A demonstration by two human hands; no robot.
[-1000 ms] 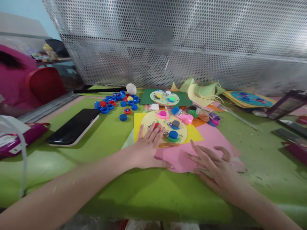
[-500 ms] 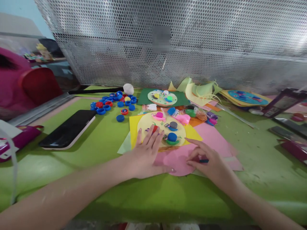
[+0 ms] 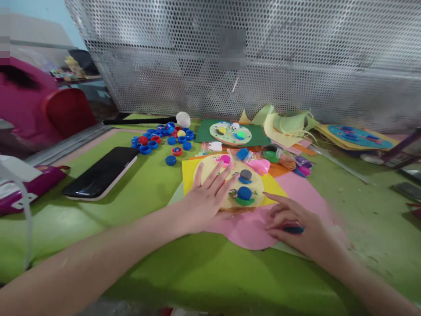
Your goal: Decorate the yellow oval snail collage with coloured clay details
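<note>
My left hand (image 3: 207,199) lies over the left part of a round cream disc (image 3: 257,169), fingers spread and palm down, covering some of its decorations. On the disc sit a pink cap (image 3: 225,159), a grey cap (image 3: 245,174) and a blue cap (image 3: 244,192), with coloured clay shapes around them. My right hand (image 3: 291,217) is at the disc's lower right, its index finger stretched to the rim. Its other fingers curl around a dark blue, stick-like thing (image 3: 294,229), mostly hidden. Yellow paper (image 3: 274,188) and pink paper (image 3: 253,235) lie beneath.
Several bottle caps (image 3: 153,145) lie at the back left, near a black phone (image 3: 101,173). Behind the disc are bagged clay (image 3: 258,164), a decorated disc on green paper (image 3: 202,131) and paper scraps (image 3: 283,127). A perforated metal panel (image 3: 184,79) closes off the back.
The whole view has shifted, so things appear farther right. My left hand has slid farther up the disc, covering more of the red cap. My right index finger stays at the rim.
</note>
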